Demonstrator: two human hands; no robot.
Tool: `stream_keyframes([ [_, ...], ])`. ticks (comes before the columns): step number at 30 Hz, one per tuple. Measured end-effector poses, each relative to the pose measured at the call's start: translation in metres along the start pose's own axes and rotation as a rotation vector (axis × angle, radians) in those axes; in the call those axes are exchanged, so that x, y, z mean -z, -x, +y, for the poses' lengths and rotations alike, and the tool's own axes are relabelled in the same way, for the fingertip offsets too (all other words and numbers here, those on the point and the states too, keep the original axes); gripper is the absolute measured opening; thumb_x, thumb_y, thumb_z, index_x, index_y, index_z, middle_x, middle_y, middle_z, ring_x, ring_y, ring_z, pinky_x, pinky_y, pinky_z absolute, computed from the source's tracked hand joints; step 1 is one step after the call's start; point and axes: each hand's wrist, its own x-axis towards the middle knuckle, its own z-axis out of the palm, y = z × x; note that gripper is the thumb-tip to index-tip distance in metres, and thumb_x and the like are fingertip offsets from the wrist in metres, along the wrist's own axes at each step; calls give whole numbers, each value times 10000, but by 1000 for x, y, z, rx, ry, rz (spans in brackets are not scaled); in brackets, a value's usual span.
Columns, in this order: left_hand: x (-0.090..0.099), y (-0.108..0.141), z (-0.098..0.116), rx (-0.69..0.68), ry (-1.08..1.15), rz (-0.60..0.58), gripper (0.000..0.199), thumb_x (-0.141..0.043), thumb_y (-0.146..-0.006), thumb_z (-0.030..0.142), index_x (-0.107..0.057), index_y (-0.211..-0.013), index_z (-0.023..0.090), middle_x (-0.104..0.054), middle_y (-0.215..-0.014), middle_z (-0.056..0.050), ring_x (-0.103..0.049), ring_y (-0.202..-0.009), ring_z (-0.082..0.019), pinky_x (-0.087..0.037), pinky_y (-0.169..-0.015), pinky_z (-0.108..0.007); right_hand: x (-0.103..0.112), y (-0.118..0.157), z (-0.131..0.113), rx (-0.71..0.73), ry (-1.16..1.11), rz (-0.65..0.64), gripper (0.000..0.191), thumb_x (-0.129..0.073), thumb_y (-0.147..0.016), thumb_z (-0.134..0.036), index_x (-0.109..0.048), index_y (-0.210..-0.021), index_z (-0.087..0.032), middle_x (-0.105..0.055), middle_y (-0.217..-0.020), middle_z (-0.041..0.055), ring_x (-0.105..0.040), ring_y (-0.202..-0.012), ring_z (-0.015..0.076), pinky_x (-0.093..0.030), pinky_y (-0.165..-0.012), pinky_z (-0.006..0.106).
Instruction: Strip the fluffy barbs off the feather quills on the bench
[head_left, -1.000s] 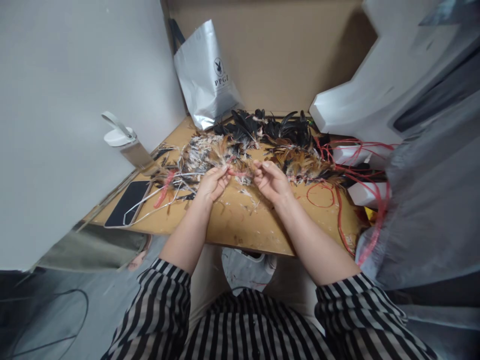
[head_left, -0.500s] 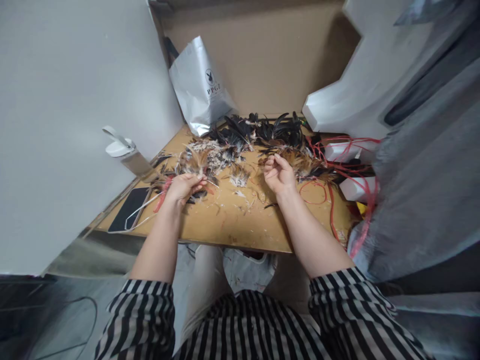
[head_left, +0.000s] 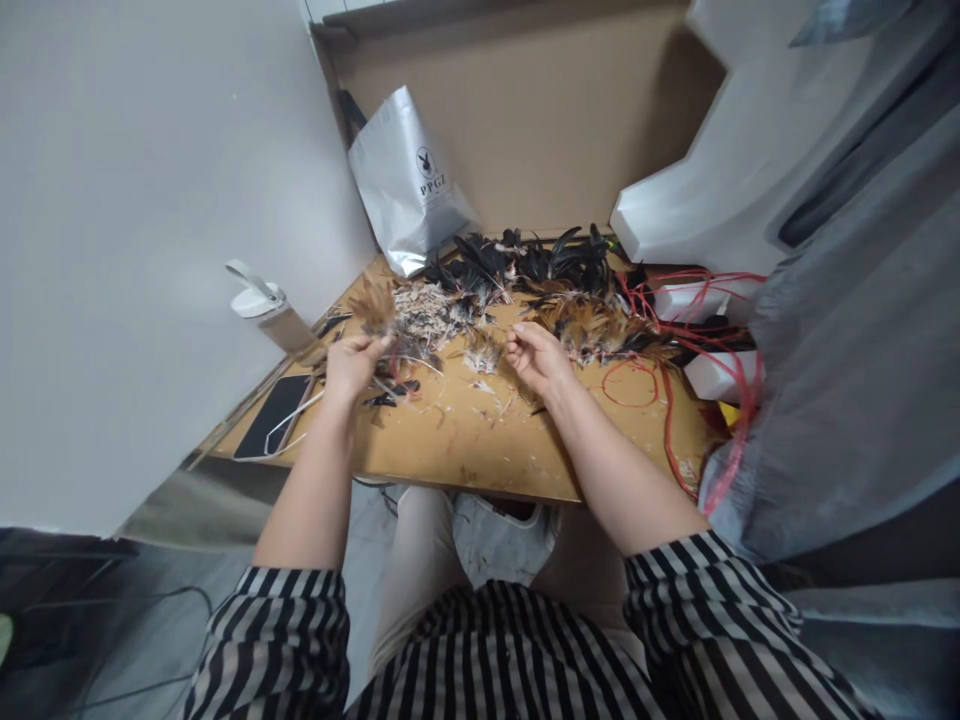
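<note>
My left hand [head_left: 352, 368] is closed in a pinch on a bunch of brown feathers [head_left: 373, 305], whose fluffy tips fan upward above the thumb. To the right, my right hand [head_left: 538, 358] hovers over the table with its fingers curled and the thumb pressed to the forefinger. Anything in that pinch is too small to make out. Between the hands lies a small grey-brown feather tuft [head_left: 481, 352]. Behind it are a pile of pale feather bits [head_left: 429, 312], black feathers [head_left: 559, 260] and more brown feathers [head_left: 592, 325].
A silver bag [head_left: 409, 190] leans at the back left. Along the left side are a lidded bottle [head_left: 274, 315], a phone [head_left: 274, 415] and a white cord [head_left: 296, 408]. Red cords [head_left: 667, 420] trail down the right, near white blocks [head_left: 724, 378]. Feather scraps dot the wooden table [head_left: 465, 450].
My left hand has moved slightly left and up, raising the brown feathers with it. My right hand has shifted left and a little lower, its fingers turning inward. The view has shifted slightly.
</note>
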Motion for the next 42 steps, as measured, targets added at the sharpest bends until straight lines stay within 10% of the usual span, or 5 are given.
stream_keyframes([
  [4,-40,18,5,278,500,-490,140,-610,-691,163,-638,-801,80,-656,-879,-112,-591,-645,-73,-442,-498,-125,-4,3,-3,-17,63,-49,190,-668,-610,-191,-491,-674,-167,-561,-568,-50,-501,-470,40,-399,-411,128],
  [10,-89,24,-8,485,736,-774,106,-528,-758,78,-612,-817,53,-638,-967,-156,-602,-627,-56,-463,-505,-90,0,2,-5,-33,98,-96,190,-681,-611,-214,-511,-678,-162,-568,-576,-46,-509,-477,41,-417,-435,138],
  [30,-105,26,-33,364,477,-514,144,-683,-641,183,-608,-646,60,-627,-591,-67,-582,-497,-76,-454,-477,-140,-3,-3,15,141,402,-10,239,-701,-589,-291,-555,-726,-161,-600,-591,-23,-548,-493,74,-409,-425,165],
  [42,-109,28,-33,101,131,-630,139,-642,-653,220,-602,-613,92,-602,-511,-52,-574,-455,-115,-468,-461,-216,-20,15,20,178,760,-198,163,-598,-695,-314,-563,-754,-166,-582,-575,-11,-522,-488,92,-431,-490,222],
])
